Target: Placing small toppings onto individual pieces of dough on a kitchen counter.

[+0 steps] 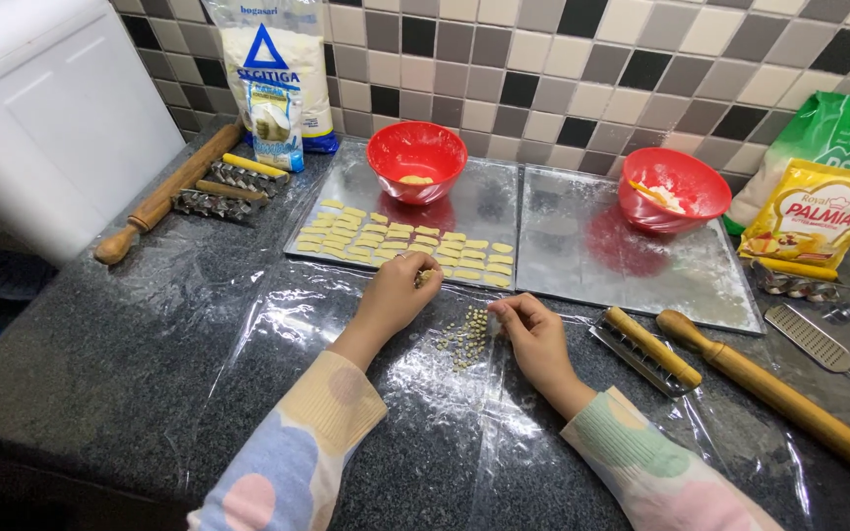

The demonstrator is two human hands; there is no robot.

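My left hand (397,293) reaches to the near edge of a metal baking tray (489,211), its fingers pinched on a small yellow dough piece (425,276). Rows of pale yellow dough pieces (386,239) lie on that tray. My right hand (533,329) rests on the clear plastic sheet (346,324), fingertips closed at a pile of several small cut dough bits (466,336). Whether it holds one is hidden.
A second, bare metal tray (641,270) sits right of the first. Two red bowls (416,157) (674,187), a flour bag (277,79), a yellow packet (817,214), a green bag (828,133), two wooden rolling pins (164,195) (779,393), metal cutters (218,192) and a grater (814,339) surround the dark counter.
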